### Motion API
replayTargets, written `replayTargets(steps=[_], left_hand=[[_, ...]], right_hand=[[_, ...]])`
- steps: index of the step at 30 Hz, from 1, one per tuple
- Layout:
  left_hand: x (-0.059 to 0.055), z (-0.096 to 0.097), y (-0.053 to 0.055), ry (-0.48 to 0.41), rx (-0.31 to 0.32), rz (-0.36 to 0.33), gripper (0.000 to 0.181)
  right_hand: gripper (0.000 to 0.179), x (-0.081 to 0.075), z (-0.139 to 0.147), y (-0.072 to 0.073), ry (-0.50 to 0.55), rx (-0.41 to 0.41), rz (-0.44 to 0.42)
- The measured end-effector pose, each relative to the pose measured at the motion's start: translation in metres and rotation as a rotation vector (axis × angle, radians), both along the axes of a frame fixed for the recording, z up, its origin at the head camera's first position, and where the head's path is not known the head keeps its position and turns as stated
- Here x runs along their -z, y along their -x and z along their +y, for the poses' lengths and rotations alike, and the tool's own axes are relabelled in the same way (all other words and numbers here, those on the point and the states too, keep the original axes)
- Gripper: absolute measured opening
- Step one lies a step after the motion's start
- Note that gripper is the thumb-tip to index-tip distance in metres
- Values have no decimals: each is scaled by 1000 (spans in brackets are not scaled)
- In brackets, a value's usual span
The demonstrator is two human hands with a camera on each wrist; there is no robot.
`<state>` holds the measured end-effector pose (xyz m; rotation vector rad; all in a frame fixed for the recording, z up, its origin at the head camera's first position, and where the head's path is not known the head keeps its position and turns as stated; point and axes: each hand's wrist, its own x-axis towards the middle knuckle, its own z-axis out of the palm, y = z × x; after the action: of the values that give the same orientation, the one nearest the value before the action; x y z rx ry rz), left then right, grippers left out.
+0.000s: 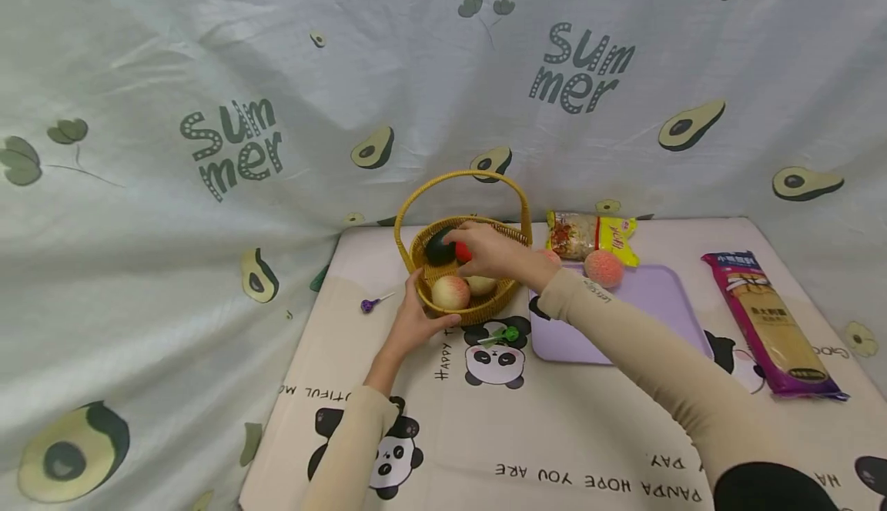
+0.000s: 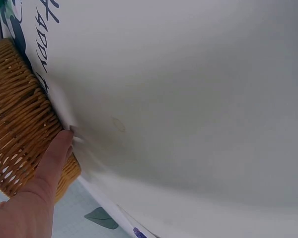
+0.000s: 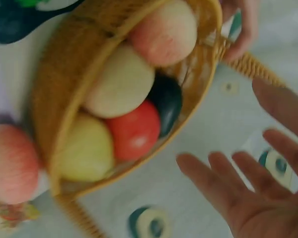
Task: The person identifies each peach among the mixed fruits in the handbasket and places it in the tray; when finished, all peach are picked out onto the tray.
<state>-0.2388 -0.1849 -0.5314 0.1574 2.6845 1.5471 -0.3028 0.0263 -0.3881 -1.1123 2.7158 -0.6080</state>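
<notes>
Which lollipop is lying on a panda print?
The green lollipop, on the panda print in front of the basket; the purple lollipop lies left of the basket, touching no panda.

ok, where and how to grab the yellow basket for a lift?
Probably mid-arch on the handle, from above: it stands upright over the basket, its top is bare, and the slim band leaves room to curl fingers underneath. Gripping centrally should help keep it level.
</notes>
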Motion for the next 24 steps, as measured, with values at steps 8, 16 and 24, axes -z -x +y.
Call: replayTargets(steps=[8,16,24], left_hand=[[-1,-2,-2,-16,25,28,120],[-3,0,-4,-8,19,9,116],[-1,-2,-3,-5,8,3,116]], right_hand=[[62,9,-55,1,-227,-135,-165],[59,18,-66,1,-406,-55,-231],[63,32,-73,9,-456,-74,-159]])
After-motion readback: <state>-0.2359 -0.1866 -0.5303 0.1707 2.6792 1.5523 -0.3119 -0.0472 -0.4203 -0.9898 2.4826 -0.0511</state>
